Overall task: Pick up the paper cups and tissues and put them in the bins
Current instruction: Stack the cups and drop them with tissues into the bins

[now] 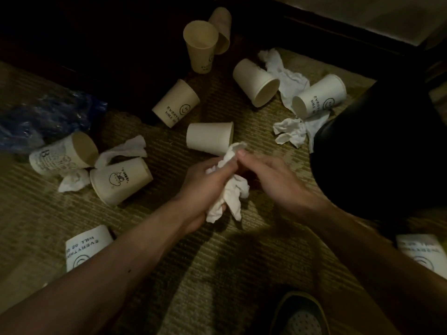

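Left hand [205, 187] grips a crumpled white tissue [233, 197], fingers curled round its middle, loose ends hanging below. Right hand [271, 180], fingers bent, meets the tissue's upper end with a fingertip; whether it pinches cannot be determined. Just beyond the grip, a plain paper cup [209, 139] lies on its side on the carpet [217, 262]. Right of the grip stands a black bin [377, 160]. Left of the grip, well apart, lies a printed cup [121, 181].
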The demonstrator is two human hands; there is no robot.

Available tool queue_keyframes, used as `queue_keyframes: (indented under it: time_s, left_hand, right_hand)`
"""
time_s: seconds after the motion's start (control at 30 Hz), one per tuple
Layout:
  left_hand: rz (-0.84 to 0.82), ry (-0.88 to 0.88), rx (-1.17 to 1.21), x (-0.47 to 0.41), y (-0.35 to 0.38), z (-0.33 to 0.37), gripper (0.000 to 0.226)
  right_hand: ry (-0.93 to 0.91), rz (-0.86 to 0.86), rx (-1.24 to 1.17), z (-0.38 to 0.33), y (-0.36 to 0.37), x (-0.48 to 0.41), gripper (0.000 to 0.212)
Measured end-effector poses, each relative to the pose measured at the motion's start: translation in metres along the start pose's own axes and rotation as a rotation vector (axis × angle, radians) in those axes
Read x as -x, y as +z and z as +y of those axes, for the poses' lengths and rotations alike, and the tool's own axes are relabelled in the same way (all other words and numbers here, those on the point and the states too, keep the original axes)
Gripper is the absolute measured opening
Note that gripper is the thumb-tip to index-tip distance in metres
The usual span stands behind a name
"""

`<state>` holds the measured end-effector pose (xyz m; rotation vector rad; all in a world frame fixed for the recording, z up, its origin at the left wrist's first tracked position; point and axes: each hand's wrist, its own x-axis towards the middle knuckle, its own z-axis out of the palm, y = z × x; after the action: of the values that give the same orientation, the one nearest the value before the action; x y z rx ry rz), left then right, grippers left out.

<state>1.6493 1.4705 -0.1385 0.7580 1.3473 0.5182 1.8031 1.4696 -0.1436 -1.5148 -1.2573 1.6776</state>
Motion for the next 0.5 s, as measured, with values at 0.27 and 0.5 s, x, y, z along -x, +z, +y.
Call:
queue_keyframes:
  time_s: [0.27, 0.5]
  left_hand:
    - [0.019, 0.098, 0.027, -0.004, 0.009, 0.002, 0.025]
    - [0.17, 0.011, 0.001, -0.014, 0.004, 0.001, 0.018]
  right_hand:
    - [-0.084, 0.117, -0.13, 0.001, -0.004, 0.01, 0.045]
    - [0.093, 0.595, 0.623, 0.012, -0.05, -0.028, 0.037]
